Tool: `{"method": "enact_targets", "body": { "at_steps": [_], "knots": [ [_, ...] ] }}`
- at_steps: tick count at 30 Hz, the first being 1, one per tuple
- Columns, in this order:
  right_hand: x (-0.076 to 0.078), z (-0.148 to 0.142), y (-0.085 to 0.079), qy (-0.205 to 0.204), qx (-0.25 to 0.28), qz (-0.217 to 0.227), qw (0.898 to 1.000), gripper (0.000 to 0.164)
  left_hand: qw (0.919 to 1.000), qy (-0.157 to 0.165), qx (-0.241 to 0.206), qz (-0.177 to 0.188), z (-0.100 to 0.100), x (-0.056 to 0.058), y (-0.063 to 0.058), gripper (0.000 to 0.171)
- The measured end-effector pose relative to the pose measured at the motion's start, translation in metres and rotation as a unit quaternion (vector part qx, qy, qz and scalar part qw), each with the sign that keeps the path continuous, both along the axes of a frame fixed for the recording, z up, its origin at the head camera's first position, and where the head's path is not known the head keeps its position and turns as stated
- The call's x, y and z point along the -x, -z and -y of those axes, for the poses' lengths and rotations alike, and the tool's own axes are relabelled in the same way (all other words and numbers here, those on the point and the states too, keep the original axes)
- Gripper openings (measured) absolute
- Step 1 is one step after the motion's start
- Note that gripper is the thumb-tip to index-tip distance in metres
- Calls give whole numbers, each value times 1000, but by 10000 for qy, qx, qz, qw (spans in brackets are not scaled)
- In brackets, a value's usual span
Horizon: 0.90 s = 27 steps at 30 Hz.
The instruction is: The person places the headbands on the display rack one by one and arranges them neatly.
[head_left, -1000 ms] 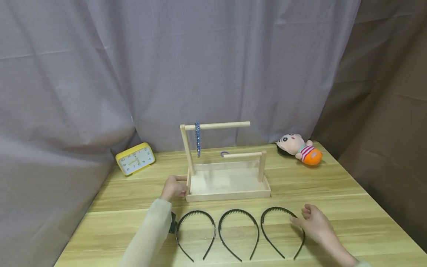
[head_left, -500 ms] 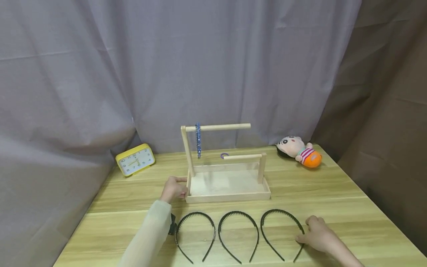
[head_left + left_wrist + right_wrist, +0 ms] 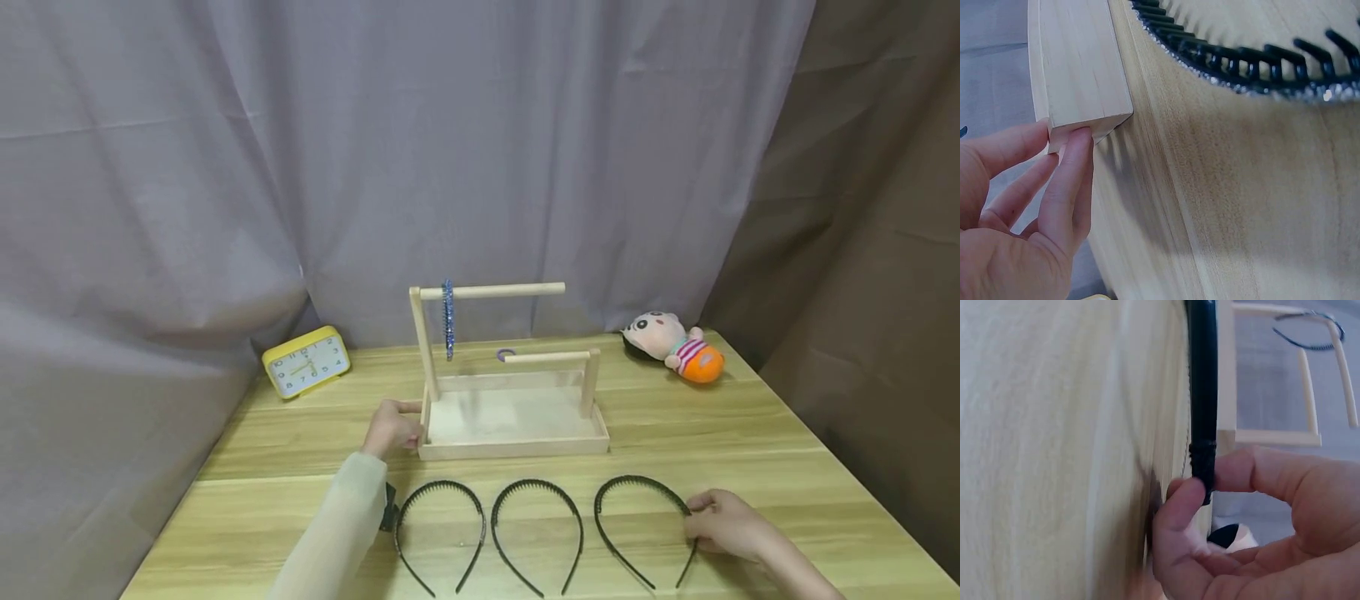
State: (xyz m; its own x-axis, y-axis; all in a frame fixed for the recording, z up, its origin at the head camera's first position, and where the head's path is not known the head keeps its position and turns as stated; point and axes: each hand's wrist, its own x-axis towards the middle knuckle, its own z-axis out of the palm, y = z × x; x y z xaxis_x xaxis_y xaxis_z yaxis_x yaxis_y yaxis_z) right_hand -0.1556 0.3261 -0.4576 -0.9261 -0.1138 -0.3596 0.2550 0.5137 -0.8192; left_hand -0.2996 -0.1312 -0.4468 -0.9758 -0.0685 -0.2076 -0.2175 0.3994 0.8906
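Note:
My right hand (image 3: pixel 727 525) pinches the right leg of the rightmost black headband (image 3: pixel 630 478) between thumb and finger; the right wrist view shows this grip on the dark band (image 3: pixel 1204 375) close up. At the left end of a pale wooden rack (image 3: pixel 513 450), my left hand (image 3: pixel 390 429) holds the tray wall, its fingertips on the end corner in the left wrist view. A blue glittery headband (image 3: pixel 449 321) hangs from the rack's upper bar. Two more black toothed headbands, one in the middle (image 3: pixel 536 482) and one at left (image 3: pixel 442 483), lie in front of the rack.
A yellow clock (image 3: pixel 306 362) stands at the back left. At the back right lies a plush doll (image 3: pixel 675 346). A small purple ring (image 3: pixel 504 354) shows by the tip of the rack's lower bar. Grey curtains (image 3: pixel 480 167) close off the back.
My right hand has come down onto the rightmost headband and gripped its right leg. That headband has shifted slightly to the right. My left hand stays at the rack.

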Motion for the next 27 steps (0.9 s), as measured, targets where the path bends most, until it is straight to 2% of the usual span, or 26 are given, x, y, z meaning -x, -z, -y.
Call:
{"method": "enact_targets", "body": {
  "at_steps": [3,5,10,12,14,16,19,27],
  "knots": [
    [-1,-12,2,-276,680,246,9970,49,10000,16,-23,-19,-1,-1,1,54],
    [-2,-18,4,-454,1207,448,9906,45,10000,4,-49,2,-1,-1,0,55],
    [-3,-24,5,-704,2460,882,9627,35,9999,1,-129,53,-2,-2,-5,56],
    [-4,-25,5,-821,2832,901,9513,30,9999,13,-134,59,-3,-3,-8,56],
    [-5,-23,5,-859,3067,843,9442,28,9999,12,-115,61,-2,-3,-8,55],
    [-6,-20,5,-765,3132,699,9440,27,9999,-19,-97,81,-2,-3,-8,55],
    [-8,-15,5,-547,2994,450,9515,32,9999,-63,-49,61,-2,-1,-3,55],
    [-9,-2,0,47,2250,-125,9743,62,9999,-121,-4,12,-2,0,0,57]
  ]
}}
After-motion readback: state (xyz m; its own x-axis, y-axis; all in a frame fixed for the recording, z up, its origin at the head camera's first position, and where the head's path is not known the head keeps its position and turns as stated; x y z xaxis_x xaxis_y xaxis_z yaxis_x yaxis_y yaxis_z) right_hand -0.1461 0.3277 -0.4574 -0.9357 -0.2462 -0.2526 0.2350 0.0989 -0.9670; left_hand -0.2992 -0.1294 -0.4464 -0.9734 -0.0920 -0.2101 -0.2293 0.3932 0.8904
